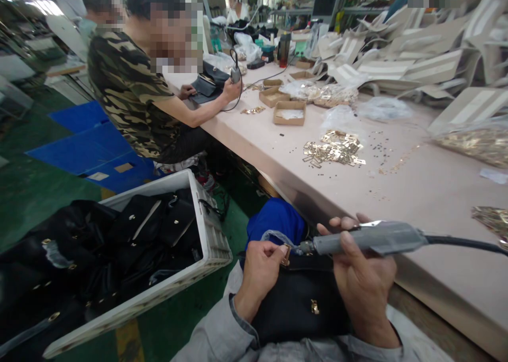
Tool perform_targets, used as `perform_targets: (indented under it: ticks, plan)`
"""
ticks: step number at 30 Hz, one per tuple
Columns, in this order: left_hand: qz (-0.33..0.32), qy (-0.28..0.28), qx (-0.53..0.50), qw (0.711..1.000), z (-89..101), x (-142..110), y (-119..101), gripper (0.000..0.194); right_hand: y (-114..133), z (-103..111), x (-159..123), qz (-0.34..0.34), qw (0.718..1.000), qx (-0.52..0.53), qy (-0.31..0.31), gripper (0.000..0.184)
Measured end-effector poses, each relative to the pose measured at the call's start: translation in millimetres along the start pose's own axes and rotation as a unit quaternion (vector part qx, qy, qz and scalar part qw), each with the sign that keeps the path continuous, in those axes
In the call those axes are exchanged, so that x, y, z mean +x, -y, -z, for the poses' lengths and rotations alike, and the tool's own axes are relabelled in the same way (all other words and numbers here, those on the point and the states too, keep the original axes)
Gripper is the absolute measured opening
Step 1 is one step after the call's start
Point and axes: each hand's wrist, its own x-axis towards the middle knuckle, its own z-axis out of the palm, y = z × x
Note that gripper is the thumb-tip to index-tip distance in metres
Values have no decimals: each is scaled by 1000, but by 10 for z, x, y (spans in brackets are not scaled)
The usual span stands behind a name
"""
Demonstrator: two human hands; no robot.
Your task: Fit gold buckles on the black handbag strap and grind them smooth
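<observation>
A black handbag (291,298) lies on my lap, with a gold clasp (315,306) on its front. My left hand (257,274) pinches a small gold rectangular metal fitting (286,255) at the bag's upper edge, beside a strip of clear plastic wrap (278,236). In my right hand (363,280) is a grey electric screwdriver (373,238), held level with its tip pointing left at the fitting. Whether the tip touches a screw is too small to tell. A black cord runs from the tool's back end to the right.
Gold metal fittings (335,149) and scattered screws (379,145) lie on the table (273,145), near cardboard boxes (289,119). Beige bag pieces (420,65) are heaped behind. To my left stands a white crate (214,251) of black bags. A co-worker (127,92) sits at the table's far left side.
</observation>
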Motion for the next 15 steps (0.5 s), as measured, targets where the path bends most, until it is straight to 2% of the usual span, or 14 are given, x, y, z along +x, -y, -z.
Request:
perform_targets:
  ticks: [3,7,11,15]
  plan:
    - [10,-9,-8,1000,-4,16,27,34,80,-49,-132,69,998,5,9,46]
    - [12,-21,-5,1000,-29,14,48,33,78,-95,-249,118,991,12,57,33]
    - [6,-15,-21,1000,-52,5,70,33,-20,-106,-301,143,984,-21,106,29]
    - [12,-15,-39,999,-53,7,76,31,-72,-110,-337,154,980,-35,124,30]
